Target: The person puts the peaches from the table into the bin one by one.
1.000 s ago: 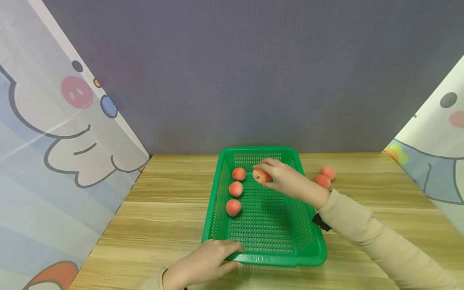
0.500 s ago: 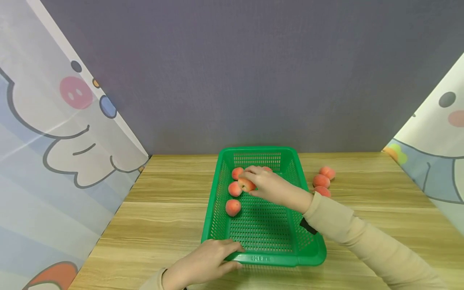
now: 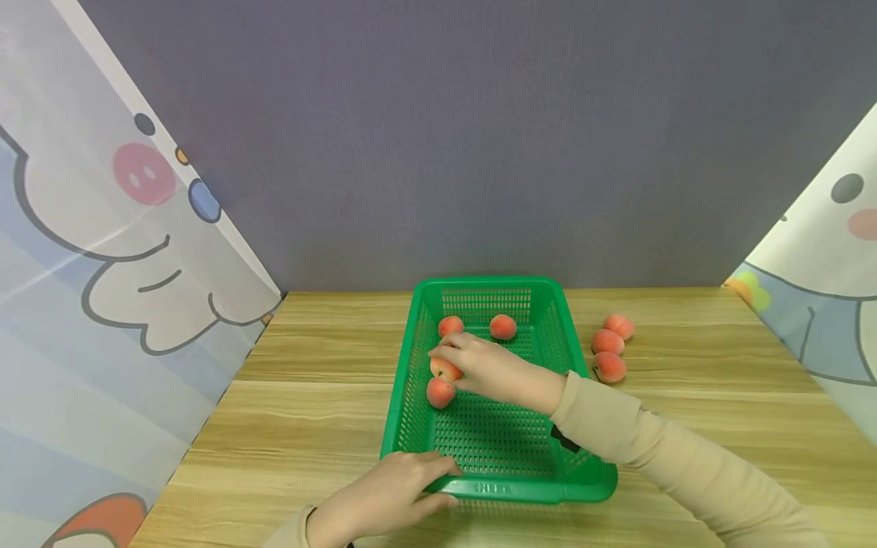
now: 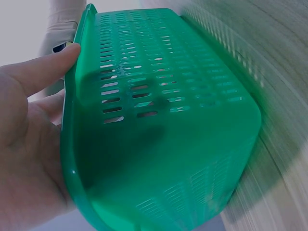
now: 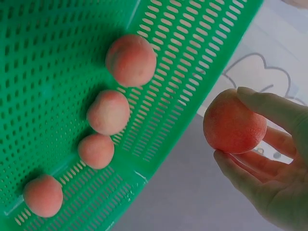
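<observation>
My right hand [image 3: 483, 371] holds a peach [image 5: 234, 121] between thumb and fingers, over the left side of a green plastic basket [image 3: 495, 489]. Below it lie a far-left peach [image 3: 451, 326], a near-left peach [image 3: 441, 393] and a middle peach [image 5: 109, 112], which the hand mostly hides in the head view. Apart from these, another peach [image 3: 503, 327] lies near the basket's back wall. My left hand [image 3: 387, 495] grips the basket's near rim, its thumb [image 4: 53, 67] against the rim in the left wrist view.
Three peaches [image 3: 607, 342] lie in a row on the wooden table [image 3: 308, 396], right of the basket. A grey wall [image 3: 438, 152] rises behind the table. Cartoon-printed panels [image 3: 137, 266] stand at both sides.
My right hand has carried the peach left and towards me, from the basket's back to above the left row. The back-wall peach has come into view. The left hand has stayed put.
</observation>
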Demonstrator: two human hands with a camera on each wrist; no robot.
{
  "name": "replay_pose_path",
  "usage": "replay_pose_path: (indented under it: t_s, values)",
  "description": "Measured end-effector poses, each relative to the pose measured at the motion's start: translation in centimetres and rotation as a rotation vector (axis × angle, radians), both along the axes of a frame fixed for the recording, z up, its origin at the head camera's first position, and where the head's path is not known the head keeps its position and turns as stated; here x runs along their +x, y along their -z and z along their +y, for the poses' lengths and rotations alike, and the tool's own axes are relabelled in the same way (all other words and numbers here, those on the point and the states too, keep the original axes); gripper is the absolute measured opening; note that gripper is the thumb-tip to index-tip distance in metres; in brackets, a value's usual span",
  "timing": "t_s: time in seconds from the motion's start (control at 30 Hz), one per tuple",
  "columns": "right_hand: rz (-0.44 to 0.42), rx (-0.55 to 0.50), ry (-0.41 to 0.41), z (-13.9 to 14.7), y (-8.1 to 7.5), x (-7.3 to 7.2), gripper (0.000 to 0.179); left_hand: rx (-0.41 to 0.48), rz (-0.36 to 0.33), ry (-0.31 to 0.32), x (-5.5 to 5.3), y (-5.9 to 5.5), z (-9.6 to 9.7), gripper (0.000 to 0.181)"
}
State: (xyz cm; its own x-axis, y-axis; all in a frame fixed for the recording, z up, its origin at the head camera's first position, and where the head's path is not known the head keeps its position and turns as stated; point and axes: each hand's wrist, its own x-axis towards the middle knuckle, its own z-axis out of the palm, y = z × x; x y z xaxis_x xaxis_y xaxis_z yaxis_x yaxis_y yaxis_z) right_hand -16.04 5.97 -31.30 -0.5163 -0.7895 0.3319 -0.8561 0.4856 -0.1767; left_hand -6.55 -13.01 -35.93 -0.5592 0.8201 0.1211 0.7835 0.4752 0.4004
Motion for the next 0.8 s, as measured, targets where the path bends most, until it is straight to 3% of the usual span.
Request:
replay_pose_path:
  t_s: [0.4,0.57,0.8]
  values:
    - [-0.056,0.099,-0.043,-0.9,2.0,0.3,0.037,-0.003,0.013,-0.005,0.0,-0.1,0.0,0.02]
    - [-0.038,0.153,-0.035,-1.1,2.6,0.6,0.042,0.003,0.018,-0.007,0.0,0.0,0.0,0.019]
    - [-0.032,0.187,-0.068,-1.4,3.2,0.9,0.037,0.007,0.014,-0.006,0.0,0.1,0.1,0.019]
